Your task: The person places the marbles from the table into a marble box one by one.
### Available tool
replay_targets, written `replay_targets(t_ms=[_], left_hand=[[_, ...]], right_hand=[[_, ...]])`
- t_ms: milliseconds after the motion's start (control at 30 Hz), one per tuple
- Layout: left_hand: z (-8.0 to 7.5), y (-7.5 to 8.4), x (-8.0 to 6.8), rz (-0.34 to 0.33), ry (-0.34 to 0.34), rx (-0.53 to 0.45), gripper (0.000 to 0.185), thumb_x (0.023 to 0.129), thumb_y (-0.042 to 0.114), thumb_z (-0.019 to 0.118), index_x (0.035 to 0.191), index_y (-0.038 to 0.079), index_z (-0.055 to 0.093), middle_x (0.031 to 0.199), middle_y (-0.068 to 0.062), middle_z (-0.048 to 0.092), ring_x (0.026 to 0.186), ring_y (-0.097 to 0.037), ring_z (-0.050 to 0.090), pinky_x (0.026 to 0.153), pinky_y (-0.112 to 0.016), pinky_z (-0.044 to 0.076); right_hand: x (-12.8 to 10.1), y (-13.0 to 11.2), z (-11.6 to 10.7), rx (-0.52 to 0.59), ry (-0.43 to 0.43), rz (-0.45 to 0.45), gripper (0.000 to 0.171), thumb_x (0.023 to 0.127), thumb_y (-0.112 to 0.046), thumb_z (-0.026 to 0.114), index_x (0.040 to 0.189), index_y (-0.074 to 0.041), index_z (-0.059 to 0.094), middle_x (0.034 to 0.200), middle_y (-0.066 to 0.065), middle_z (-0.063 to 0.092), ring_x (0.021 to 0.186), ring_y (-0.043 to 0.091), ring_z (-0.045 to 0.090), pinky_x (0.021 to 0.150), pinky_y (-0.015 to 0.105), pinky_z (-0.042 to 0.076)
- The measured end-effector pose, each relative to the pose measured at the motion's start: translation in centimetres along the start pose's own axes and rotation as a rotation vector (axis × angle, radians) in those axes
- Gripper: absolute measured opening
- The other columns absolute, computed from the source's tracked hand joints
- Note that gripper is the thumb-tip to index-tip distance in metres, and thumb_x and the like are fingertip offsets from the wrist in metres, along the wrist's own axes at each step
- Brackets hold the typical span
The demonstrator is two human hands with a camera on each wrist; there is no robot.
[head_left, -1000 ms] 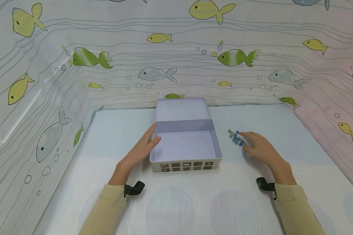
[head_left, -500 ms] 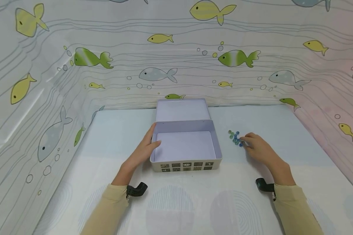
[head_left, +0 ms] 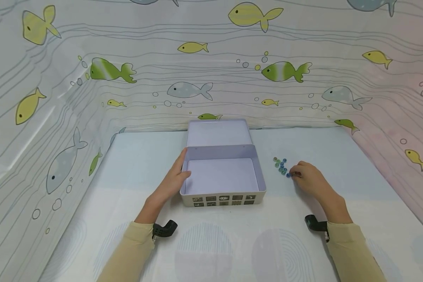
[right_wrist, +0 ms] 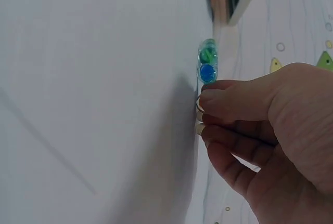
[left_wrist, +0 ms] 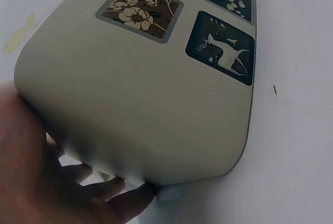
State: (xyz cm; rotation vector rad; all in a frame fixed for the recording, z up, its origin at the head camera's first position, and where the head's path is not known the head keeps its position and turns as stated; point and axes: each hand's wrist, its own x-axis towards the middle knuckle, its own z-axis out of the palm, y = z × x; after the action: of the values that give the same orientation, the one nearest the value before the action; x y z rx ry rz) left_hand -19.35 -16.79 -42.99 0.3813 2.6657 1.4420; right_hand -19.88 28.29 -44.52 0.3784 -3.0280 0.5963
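The left hand is gripping the left side of a pale box, its thumb hooking over the rim while the other fingers are pressing against the outer wall. The box is standing open on the table, its lid lying back behind it toward the fish-printed backdrop. Flower and deer panels are decorating the side facing the person. To the right of the box, a small cluster of blue and green glass beads is resting on the table. The right hand is reaching to the cluster's near right edge, thumb and fingertips closing in a pinch just beside a blue bead; an amber glint is showing by the thumb tip, but I cannot tell whether those fingers are holding a bead.
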Motion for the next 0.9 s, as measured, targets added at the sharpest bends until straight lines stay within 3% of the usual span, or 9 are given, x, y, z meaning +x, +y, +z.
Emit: replay_targets(t_ms=[300,600,767,900], left_hand=[[0.0,-0.1,0.0,0.011,-0.001,-0.002,0.075,0.098,0.007,0.039,0.161,0.017,0.000,0.170,-0.004,0.000,0.157,-0.025,0.000,0.127,-0.053,0.005],[-0.1,-0.3,0.0,0.021,-0.001,-0.002,0.075,0.097,0.009,0.038,0.161,0.016,-0.001,0.170,-0.004,0.000,0.157,-0.025,0.000,0.127,-0.054,0.006],[-0.1,-0.3,0.2,0.026,0.003,-0.014,0.074,0.098,0.009,0.038,0.161,0.016,0.000,0.170,-0.003,0.001,0.157,-0.024,0.000,0.127,-0.053,0.006],[-0.4,1.1,-0.2,0.015,-0.006,-0.035,0.073,0.098,0.003,0.038,0.161,0.010,0.002,0.169,-0.010,0.002,0.157,-0.029,0.001,0.127,-0.054,0.005]], right_hand=[[-0.2,-0.2,-0.3,-0.001,0.059,-0.013,0.015,0.089,0.003,0.062,0.099,0.002,0.073,0.092,0.016,0.066,0.084,0.030,0.061,0.077,0.048,0.052],[-0.1,-1.3,-1.4,0.055,0.141,-0.045,0.017,0.091,0.002,0.062,0.105,0.002,0.071,0.099,0.016,0.065,0.096,0.035,0.062,0.082,0.053,0.052],[0.0,-2.5,-1.7,0.104,0.258,-0.096,0.016,0.091,0.002,0.064,0.104,-0.001,0.072,0.099,0.012,0.066,0.094,0.029,0.061,0.078,0.048,0.051],[0.1,-3.9,-1.8,0.122,0.363,-0.160,0.014,0.089,0.003,0.066,0.101,-0.003,0.072,0.098,0.008,0.066,0.094,0.025,0.062,0.074,0.039,0.050]])
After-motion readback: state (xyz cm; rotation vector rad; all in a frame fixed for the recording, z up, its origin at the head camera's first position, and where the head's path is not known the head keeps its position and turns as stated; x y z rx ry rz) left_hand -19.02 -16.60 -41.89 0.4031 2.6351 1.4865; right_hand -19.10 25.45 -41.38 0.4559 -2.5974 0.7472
